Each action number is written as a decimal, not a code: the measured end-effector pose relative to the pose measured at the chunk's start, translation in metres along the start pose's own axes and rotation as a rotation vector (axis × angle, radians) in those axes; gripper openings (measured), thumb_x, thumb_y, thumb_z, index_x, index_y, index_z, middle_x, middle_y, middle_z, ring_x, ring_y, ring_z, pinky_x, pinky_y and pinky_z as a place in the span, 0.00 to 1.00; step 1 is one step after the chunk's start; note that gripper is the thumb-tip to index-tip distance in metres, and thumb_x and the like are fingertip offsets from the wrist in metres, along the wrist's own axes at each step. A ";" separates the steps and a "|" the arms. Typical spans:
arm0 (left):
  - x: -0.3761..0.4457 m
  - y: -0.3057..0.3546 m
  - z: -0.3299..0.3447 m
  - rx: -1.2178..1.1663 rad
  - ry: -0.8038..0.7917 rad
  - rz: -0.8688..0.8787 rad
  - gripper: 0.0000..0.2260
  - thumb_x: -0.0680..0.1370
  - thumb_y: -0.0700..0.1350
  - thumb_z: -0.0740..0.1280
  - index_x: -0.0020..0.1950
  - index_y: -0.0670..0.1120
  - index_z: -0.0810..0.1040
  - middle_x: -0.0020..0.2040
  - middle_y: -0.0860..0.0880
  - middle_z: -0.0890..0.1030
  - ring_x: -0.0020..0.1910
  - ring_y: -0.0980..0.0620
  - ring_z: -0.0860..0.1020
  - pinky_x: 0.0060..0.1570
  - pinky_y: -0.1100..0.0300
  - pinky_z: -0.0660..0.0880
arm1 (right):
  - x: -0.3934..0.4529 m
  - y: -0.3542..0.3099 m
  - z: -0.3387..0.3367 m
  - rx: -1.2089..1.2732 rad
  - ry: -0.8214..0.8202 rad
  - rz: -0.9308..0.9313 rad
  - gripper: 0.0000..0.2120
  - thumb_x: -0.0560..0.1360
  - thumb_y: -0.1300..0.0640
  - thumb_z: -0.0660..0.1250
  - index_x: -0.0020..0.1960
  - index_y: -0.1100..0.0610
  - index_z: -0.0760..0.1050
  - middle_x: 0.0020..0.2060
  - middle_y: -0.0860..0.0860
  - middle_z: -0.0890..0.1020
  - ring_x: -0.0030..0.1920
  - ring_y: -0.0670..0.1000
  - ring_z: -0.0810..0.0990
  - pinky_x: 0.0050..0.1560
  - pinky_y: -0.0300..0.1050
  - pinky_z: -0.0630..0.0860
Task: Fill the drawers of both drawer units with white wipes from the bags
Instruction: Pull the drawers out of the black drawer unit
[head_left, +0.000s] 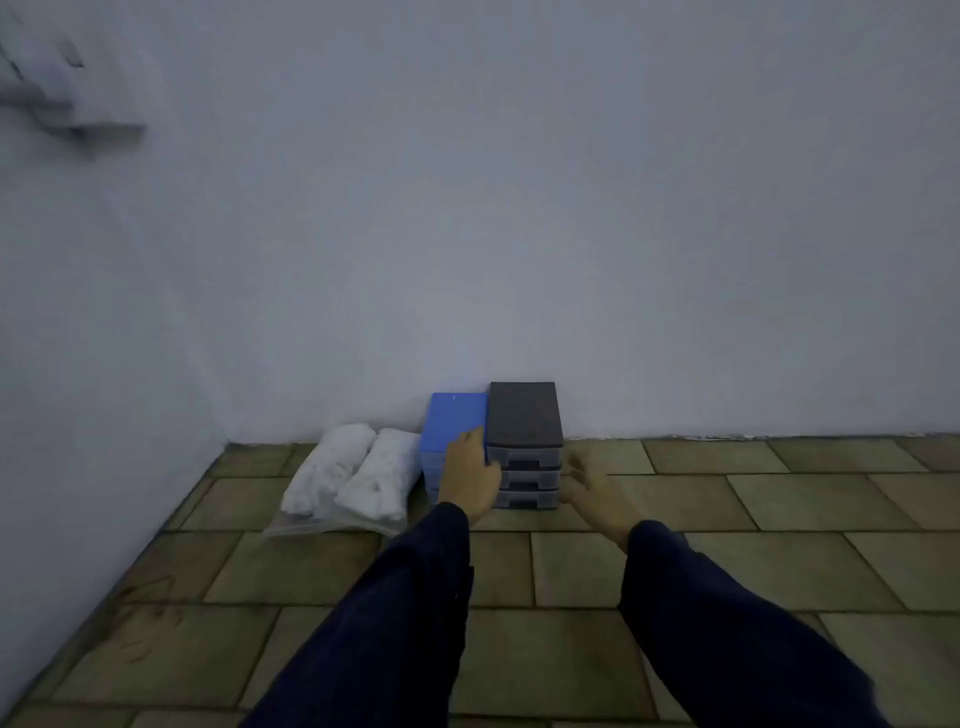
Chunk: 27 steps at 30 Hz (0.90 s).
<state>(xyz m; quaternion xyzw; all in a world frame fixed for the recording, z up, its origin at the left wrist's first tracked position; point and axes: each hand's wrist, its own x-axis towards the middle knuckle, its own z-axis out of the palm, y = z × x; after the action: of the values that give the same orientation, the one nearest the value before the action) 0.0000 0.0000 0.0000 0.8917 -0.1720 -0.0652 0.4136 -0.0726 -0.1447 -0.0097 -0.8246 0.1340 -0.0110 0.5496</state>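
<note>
Dark blue sleeves (410, 597) reaching forward over olive stone-tiled floor (779, 561). Left hand (470, 475) open, fingers straight, at the gap between the two small plastic drawer units; contact unclear. Right hand (592, 496) open, relaxed, just right of black-topped three-drawer unit (524, 415). Blue-topped drawer unit (452, 423) touching its left side. Two clear bags of white wipes (353, 475) lying left of it, all by pale wall (519, 208).
</note>
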 end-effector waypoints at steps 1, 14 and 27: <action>0.002 0.001 0.001 0.000 -0.002 -0.019 0.23 0.80 0.35 0.56 0.75 0.39 0.56 0.74 0.42 0.60 0.73 0.45 0.57 0.69 0.58 0.56 | 0.002 -0.001 0.000 0.018 0.013 -0.013 0.24 0.77 0.66 0.62 0.70 0.58 0.61 0.63 0.50 0.70 0.63 0.49 0.69 0.58 0.39 0.67; 0.012 0.002 0.022 -0.219 -0.024 -0.076 0.21 0.78 0.30 0.56 0.71 0.39 0.65 0.67 0.43 0.71 0.62 0.47 0.71 0.62 0.58 0.69 | 0.022 0.010 -0.007 0.246 0.136 0.056 0.21 0.76 0.68 0.60 0.69 0.60 0.66 0.63 0.53 0.73 0.57 0.48 0.71 0.43 0.35 0.70; 0.010 0.002 0.029 -0.389 -0.077 -0.160 0.26 0.78 0.28 0.51 0.76 0.41 0.56 0.72 0.41 0.66 0.70 0.46 0.65 0.64 0.58 0.66 | 0.020 0.017 -0.018 0.230 0.078 0.028 0.25 0.75 0.69 0.62 0.70 0.60 0.63 0.65 0.54 0.71 0.58 0.50 0.71 0.46 0.33 0.72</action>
<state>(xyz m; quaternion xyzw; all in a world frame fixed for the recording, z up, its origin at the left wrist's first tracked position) 0.0013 -0.0258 -0.0175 0.8026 -0.1006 -0.1639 0.5646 -0.0598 -0.1715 -0.0210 -0.7532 0.1646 -0.0509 0.6348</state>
